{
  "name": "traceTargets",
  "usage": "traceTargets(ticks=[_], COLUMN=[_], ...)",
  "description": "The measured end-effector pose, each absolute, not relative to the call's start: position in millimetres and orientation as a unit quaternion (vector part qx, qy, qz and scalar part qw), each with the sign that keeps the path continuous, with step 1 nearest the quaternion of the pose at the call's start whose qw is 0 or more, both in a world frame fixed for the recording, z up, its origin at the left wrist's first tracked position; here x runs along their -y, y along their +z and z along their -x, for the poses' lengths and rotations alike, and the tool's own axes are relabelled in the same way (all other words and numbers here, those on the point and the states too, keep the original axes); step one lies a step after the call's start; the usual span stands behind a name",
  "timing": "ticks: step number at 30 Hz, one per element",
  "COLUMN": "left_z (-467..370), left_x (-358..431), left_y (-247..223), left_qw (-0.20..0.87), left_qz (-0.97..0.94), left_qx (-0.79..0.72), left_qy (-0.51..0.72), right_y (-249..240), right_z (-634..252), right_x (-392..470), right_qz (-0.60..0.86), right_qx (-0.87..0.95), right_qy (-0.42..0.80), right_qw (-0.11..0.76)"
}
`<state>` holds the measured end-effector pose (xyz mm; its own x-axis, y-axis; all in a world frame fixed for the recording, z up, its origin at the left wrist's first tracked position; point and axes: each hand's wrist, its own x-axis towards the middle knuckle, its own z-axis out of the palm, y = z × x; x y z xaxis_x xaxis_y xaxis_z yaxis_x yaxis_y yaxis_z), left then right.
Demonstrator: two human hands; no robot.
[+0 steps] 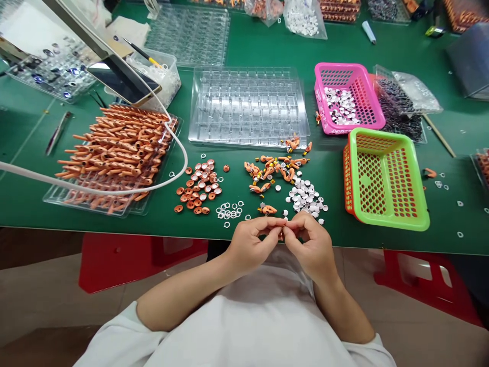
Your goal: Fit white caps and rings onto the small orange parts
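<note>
both hands pinched on one tiny orange part (281, 234) at the table edge (114, 232), left hand (250, 244) steadying, right hand (311, 244) fingertips closed tight. piles of caps (198, 186), rings (229, 210) and white discs (305, 199) sit just ahead, easy to grab.

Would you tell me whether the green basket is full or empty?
Empty: the green basket shows only its bare perforated floor and walls, nothing inside.

Assembly workshop, green bench (382, 46), parts trays (248, 107)
</note>
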<state>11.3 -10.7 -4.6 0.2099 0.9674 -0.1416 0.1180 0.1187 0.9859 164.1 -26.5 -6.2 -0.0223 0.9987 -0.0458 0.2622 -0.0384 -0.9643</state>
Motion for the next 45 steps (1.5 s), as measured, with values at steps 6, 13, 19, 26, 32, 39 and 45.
traceTargets(ticks=[6, 13, 19, 26, 32, 39, 45], left_z=[-13, -14, -13, -9, -14, -24, -24], left_x=[13, 12, 4, -9, -8, -1, 2], left_y=[-8, -4, 3, 8, 5, 2, -3], left_qw=[0.502, 0.497, 0.567, 0.675, 0.67, 0.621, 0.604], left_qz=[-0.561, -0.557, -0.507, -0.368, -0.358, -0.404, -0.425], left_qx=[-0.52, -0.536, -0.532, -0.491, -0.503, -0.525, -0.53], left_qy=[0.404, 0.394, 0.372, 0.408, 0.412, 0.419, 0.417], right_y=[-9, -12, -9, 1, -6, -10, -11], right_z=[-159, -157, -158, -171, -162, -161, -165], right_x=[30, 27, 22, 26, 39, 39, 39], right_qz=[0.563, 0.57, 0.559, 0.519, 0.528, 0.549, 0.56], right_qx=[0.536, 0.538, 0.56, 0.609, 0.657, 0.642, 0.602], right_qy=[0.465, 0.456, 0.442, 0.427, 0.319, 0.29, 0.353], right_qw=[0.423, 0.421, 0.423, 0.422, 0.433, 0.45, 0.447])
